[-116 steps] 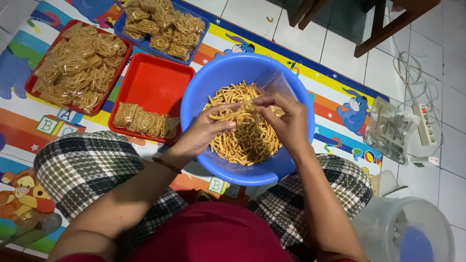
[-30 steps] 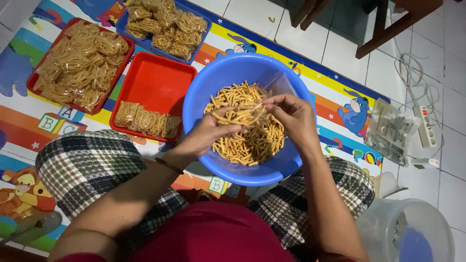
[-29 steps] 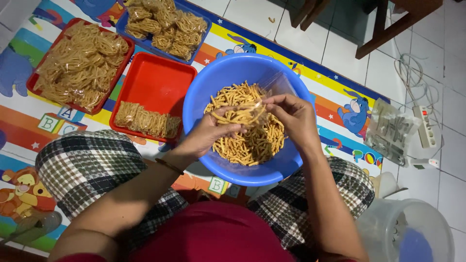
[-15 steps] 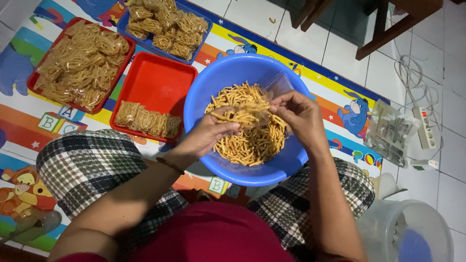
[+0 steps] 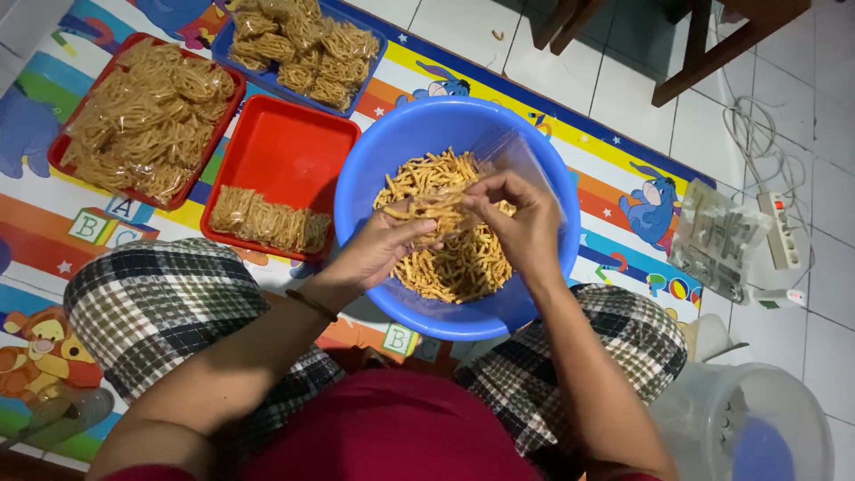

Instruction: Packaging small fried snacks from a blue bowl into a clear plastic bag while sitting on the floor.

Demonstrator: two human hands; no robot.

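**Over the blue basin, a clear bag takes a bunch of fried sticks**

Above the blue basin (image 5: 374, 169) both hands meet at its middle. Compared with a second ago, the left hand (image 5: 378, 249) has lifted slightly off the heap and turned toward the right, and the bundle of yellow-orange snack sticks (image 5: 426, 207) it carries now points into the mouth of the clear plastic bag (image 5: 512, 153). Half a second ago the bundle lay lower, closer to the loose pile; now it sits raised between the two hands. This suggests that a portion is passing from basin to bag.

The left fingers are curled shut around the bundle, thumb on top, with the stick ends jutting out past the fingertips toward the right hand. The right hand (image 5: 525, 223) pinches the bag's rim with thumb and forefinger, its other fingers bent loosely behind; the film rises behind it toward the basin's far wall. The bundle touches or nearly touches the right fingertips; which of the two cannot be told.

The rest of the sticks lie heaped in the basin under both hands. To the left, on the patterned play mat (image 5: 614, 178), stand a red tray (image 5: 285, 151) with a few filled packets, a second red tray (image 5: 62, 151) piled high, and a blue tray (image 5: 365, 76) further back.
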